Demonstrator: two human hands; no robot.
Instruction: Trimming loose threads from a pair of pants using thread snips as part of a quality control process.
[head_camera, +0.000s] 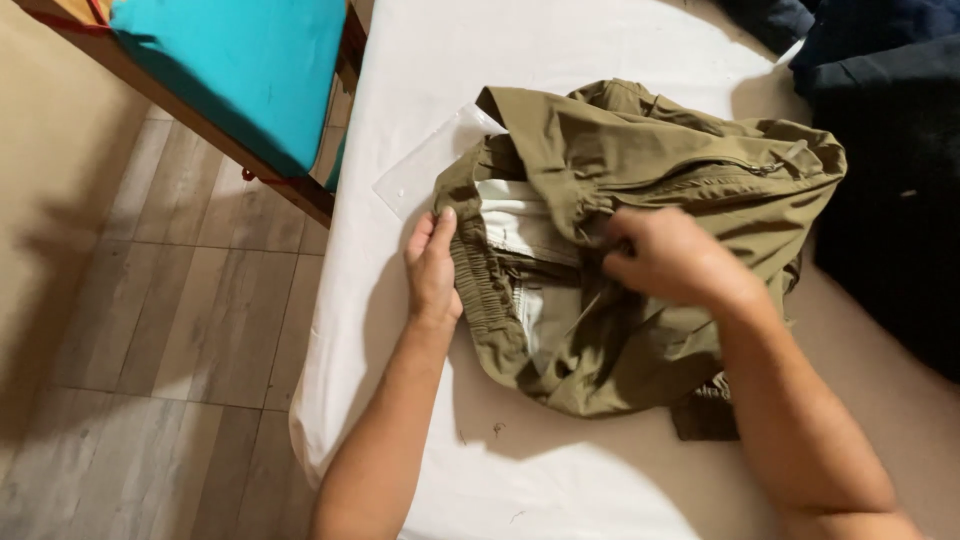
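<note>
Lying bunched on the white-sheeted bed (420, 420), the olive-green trousers (680, 160) sit directly ahead of both hands, their elastic waistband (488, 290) turned toward the person and running roughly near-to-far along the garment's left edge. The left hand (432, 268) rests flat at that edge, fingers together and extended, thumb against the waistband — pressing it down rather than gripping. The right hand (665, 255) is closed in a loose fist over the middle of the heap, pinching a fold of the olive cloth near the pale inner lining (520, 225); its fingertips are hidden by the knuckles. So the bulk of the trousers lies to the right of the left hand and beyond the right, and the right hand is the one deeper in the fabric. A clear plastic bag (425, 165) peeks out beneath the far left corner. Dark clothing (890, 180) is piled well to the right, and a turquoise cushion (240, 70) on a wooden frame stands over the plank floor (170, 330)
</note>
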